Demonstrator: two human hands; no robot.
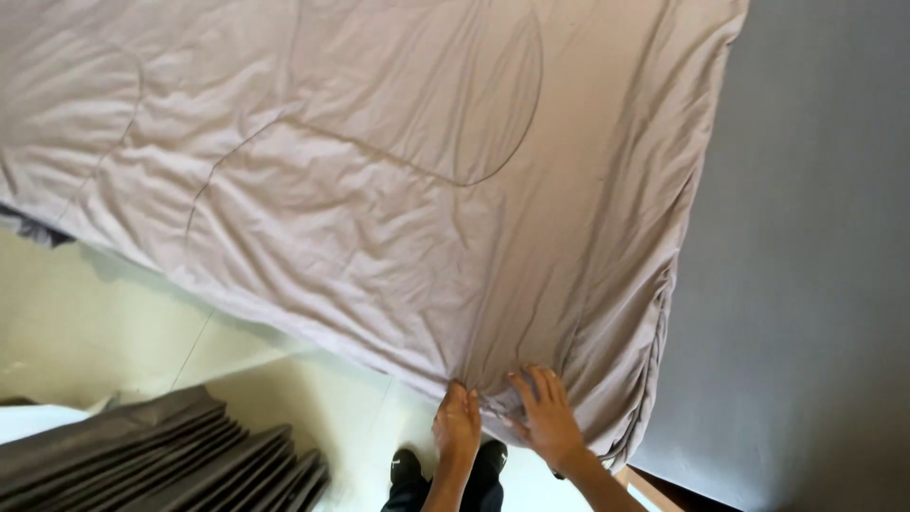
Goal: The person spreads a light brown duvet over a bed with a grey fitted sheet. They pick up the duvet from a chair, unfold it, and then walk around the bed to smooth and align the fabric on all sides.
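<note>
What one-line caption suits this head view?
Left hand and right hand grip the corner of a wrinkled mauve bedsheet above a pale tiled floor.

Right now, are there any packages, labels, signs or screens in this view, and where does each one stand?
None are in view.
The left hand and right hand grip the edge of a mauve bed sheet.
Grey pleated curtains lie at lower left, a grey wall at right.
</note>
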